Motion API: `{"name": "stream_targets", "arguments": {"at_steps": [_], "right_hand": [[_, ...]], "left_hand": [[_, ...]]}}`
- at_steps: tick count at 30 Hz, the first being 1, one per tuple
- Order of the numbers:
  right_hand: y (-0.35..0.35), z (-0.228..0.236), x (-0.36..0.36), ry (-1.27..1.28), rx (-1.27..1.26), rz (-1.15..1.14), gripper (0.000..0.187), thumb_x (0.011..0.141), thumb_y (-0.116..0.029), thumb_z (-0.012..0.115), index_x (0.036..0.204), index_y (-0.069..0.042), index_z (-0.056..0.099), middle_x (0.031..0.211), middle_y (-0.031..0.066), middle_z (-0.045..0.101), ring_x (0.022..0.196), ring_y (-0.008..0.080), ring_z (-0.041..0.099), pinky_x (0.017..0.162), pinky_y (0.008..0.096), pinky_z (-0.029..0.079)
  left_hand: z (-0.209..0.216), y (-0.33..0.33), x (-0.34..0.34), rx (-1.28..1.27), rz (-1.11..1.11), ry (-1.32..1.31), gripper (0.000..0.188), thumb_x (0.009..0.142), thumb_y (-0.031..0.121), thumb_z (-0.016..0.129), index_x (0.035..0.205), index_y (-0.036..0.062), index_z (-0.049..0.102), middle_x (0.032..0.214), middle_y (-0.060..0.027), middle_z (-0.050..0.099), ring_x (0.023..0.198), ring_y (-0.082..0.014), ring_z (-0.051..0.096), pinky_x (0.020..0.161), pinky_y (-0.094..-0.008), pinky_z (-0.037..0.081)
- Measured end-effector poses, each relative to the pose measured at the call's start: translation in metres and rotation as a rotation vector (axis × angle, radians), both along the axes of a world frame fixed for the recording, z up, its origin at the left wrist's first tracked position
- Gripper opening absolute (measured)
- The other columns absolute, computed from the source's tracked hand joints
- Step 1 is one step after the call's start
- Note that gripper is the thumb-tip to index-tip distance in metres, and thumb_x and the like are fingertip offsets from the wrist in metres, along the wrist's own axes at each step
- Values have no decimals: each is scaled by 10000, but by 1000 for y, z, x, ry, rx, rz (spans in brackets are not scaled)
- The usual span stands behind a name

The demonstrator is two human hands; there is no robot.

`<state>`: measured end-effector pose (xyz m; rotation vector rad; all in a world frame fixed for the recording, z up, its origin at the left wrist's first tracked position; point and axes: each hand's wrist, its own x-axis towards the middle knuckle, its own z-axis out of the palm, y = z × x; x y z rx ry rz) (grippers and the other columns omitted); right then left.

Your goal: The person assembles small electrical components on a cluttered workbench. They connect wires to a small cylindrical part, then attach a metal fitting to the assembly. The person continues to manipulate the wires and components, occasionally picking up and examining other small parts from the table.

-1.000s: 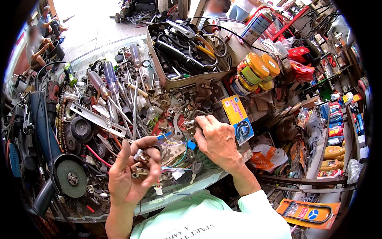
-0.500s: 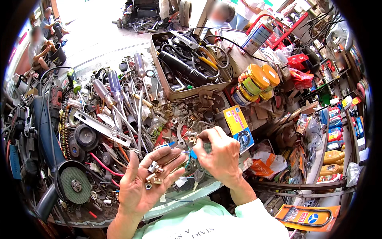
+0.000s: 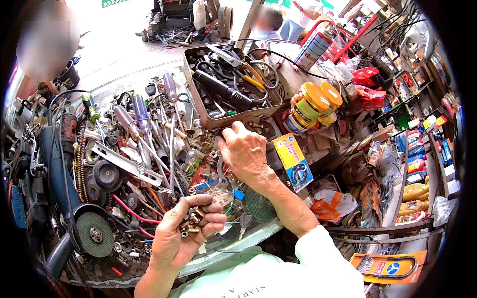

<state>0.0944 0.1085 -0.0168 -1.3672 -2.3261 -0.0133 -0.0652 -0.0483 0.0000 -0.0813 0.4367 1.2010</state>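
Observation:
My left hand (image 3: pixel 171 238) is palm up near the bench's front edge, its fingers curled around several small metal fittings (image 3: pixel 193 219), some brass-coloured and some silvery. My right hand (image 3: pixel 244 155) reaches farther out, back upward, into loose small metal parts beside the near rim of a metal toolbox (image 3: pixel 233 119). Its fingers are bent and close together; the tips are hidden, so what they pinch cannot be made out. Under my right forearm lies a dark green abrasive disc (image 3: pixel 262 207). A key (image 3: pixel 245 224) and a small blue piece (image 3: pixel 239 194) lie between my arms.
Screwdrivers (image 3: pixel 141 110) and scrap parts crowd the left of the glass-topped bench (image 3: pixel 233 247). An angle grinder (image 3: pixel 55 171) lies at far left. A yellow-and-blue carton (image 3: pixel 292 158) and yellow-lidded jars (image 3: pixel 313 102) stand right of my right hand. A person (image 3: pixel 47 84) is at upper left.
My right hand has moved away from beside my left hand, forward to the parts near the toolbox. My left fingers have curled in over the fittings. The person at upper left appears much closer.

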Motion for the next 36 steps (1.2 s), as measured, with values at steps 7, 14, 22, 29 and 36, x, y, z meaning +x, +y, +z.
{"name": "stream_targets", "arguments": {"at_steps": [7, 14, 22, 29, 36], "right_hand": [[5, 12, 1, -79, -238, 48, 274, 856, -306, 655, 933, -47, 613, 919, 144, 613, 855, 355, 651, 771, 491, 479], [3, 5, 4, -75, -176, 15, 296, 889, -295, 623, 857, -1, 604, 863, 182, 607, 803, 380, 631, 711, 479, 486], [-42, 55, -6, 258, -223, 427, 201, 887, -215, 670, 874, -17, 635, 773, 142, 626, 637, 311, 638, 556, 394, 517], [-37, 72, -26, 130, -238, 542, 164, 860, -179, 688, 946, -43, 655, 860, 106, 647, 671, 278, 665, 565, 364, 541], [1, 27, -41, -361, -150, 289, 278, 819, -53, 590, 1071, 59, 564, 1028, 203, 592, 764, 321, 691, 634, 407, 540]], "left_hand": [[-8, -5, -13, 145, -132, 96, 391, 1027, 243, 453, 1176, -114, 514, 784, -201, 666, 503, -187, 633, 351, -219, 410], [-9, -1, -9, 137, -115, 53, 389, 1038, 251, 413, 1126, -108, 534, 825, -217, 649, 505, -184, 586, 424, -270, 485], [6, 3, -3, 15, 16, 18, 561, 1044, 429, 343, 1321, -51, 427, 1218, -226, 571, 1153, -315, 573, 1019, -443, 475], [3, -1, -3, 45, -56, 134, 437, 1052, 329, 394, 1246, -41, 522, 1095, -152, 626, 880, -190, 638, 840, -354, 553], [-7, -4, -6, 127, -157, 27, 485, 1049, 348, 379, 1112, -93, 572, 809, -209, 651, 426, -170, 535, 352, -237, 378]]}}
